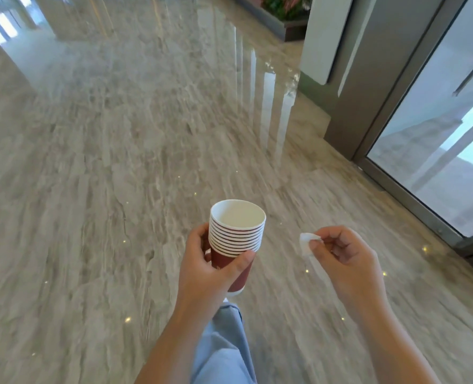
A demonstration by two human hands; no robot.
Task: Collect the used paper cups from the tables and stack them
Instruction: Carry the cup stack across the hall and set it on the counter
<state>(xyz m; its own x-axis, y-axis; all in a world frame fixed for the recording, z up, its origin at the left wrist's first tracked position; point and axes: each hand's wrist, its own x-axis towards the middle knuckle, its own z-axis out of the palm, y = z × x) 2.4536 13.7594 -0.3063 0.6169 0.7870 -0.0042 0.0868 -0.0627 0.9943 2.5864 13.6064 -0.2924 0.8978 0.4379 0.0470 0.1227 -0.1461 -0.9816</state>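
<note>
In transit, it seems: fingers of the left hand wrap the stack of paper cups above the floor, the right hand pinches a white tissue; next likely needs another used cup found and nested on top.

no readable text, labels or numbers anywhere
</note>
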